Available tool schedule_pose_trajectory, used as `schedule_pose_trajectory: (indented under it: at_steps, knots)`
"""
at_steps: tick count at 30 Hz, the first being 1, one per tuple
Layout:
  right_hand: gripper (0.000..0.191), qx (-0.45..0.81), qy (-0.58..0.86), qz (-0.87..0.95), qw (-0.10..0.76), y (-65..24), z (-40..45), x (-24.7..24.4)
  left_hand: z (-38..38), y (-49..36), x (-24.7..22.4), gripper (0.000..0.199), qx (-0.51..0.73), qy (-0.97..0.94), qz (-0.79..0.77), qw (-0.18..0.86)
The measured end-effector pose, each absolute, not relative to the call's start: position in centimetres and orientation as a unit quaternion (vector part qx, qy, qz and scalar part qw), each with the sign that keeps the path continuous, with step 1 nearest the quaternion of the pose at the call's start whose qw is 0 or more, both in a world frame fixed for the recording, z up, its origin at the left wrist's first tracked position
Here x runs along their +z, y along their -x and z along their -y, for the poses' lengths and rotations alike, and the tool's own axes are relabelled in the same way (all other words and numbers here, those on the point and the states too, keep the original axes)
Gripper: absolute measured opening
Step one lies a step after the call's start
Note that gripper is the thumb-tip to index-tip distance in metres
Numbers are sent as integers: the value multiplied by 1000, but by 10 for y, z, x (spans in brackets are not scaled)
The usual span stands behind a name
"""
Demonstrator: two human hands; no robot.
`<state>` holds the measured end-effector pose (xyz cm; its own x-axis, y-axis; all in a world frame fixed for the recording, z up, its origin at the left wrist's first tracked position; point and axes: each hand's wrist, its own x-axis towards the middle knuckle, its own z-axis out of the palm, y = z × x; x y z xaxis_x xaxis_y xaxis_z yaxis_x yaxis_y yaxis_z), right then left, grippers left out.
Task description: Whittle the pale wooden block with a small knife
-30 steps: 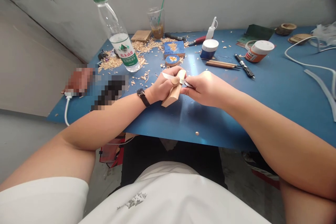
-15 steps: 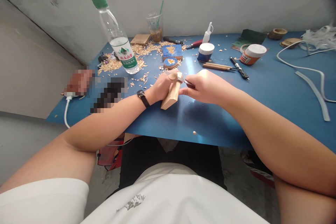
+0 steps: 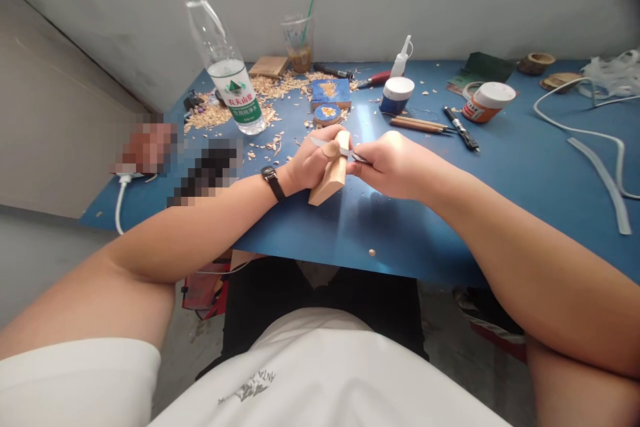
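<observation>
My left hand is closed around a pale wooden block, which is held tilted above the table. In my right hand is a carving knife, its dark handle mostly covered by my fingers. The knife's pale blade lies against the upper part of the block, close to my left thumb. How deep the edge sits in the wood cannot be made out. Just beyond my hands rest a round blue-painted wood piece and a square blue-painted block, both with orange shapes.
Wood shavings surround a water bottle on the blue table. Behind stand a plastic cup, a blue paint jar and an orange jar. Wooden-handled tools and a black pen lie to the right.
The block has turned slightly in my left hand. My right hand and the knife have moved a little nearer the block. The view has shifted slightly.
</observation>
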<state>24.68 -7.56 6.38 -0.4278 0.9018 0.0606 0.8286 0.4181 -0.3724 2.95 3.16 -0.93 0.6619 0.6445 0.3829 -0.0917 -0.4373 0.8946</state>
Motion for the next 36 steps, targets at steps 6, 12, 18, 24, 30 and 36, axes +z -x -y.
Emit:
schedule_pose_trajectory:
  at_steps: [6, 12, 18, 24, 30, 36]
  knots:
    - [65, 117, 546, 818, 139, -250, 65, 56, -29, -31, -7, 80, 376, -747, -198, 511]
    - [66, 108, 568, 807, 117, -247, 63, 59, -28, -35, -11, 75, 387, -736, -215, 512]
    - [54, 127, 519, 842, 78, -247, 86, 83, -33, -34, -12, 93, 362, -761, -178, 508]
    - [54, 140, 500, 852, 67, -250, 90, 85, -33, -31, -11, 99, 354, -782, -154, 490]
    - [54, 124, 530, 833, 101, -246, 87, 73, -37, -29, -12, 100, 368, -782, -154, 479]
    - [60, 87, 575, 808, 99, -241, 82, 68, -31, -28, -6, 79, 355, -766, -168, 509]
